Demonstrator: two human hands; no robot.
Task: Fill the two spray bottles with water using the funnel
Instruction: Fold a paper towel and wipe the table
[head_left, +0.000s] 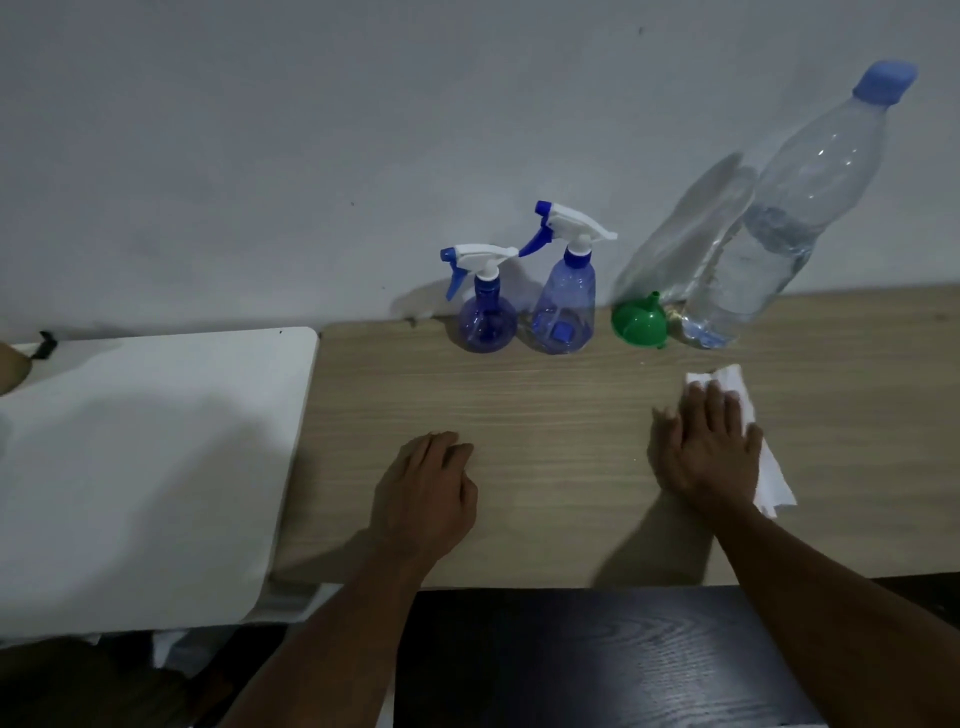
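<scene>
While our left hand (431, 488) rests on the wooden desk (545, 405) with its fingers loosely curled and nothing in it, our right hand (706, 441) lies flat, fingers straight and together, pressing on a white tissue (774, 483) that shows beyond the fingertips and beside the wrist. Along the back edge of the desk, against the pale wall (311, 156), we see the task's things in a row. The small round spray bottle (487, 322) stands on the left, just beside the taller spray bottle (563, 306), both of blue plastic with white and blue trigger heads screwed on. To their right the green funnel (638, 322) lies on its side, spout toward the wall, between the taller spray bottle and the clear water bottle (769, 244), which stands capped in blue and partly full. A white surface (156, 441) adjoins the desk on our left, and a dark wood-grain panel (597, 654) lies nearest us.
</scene>
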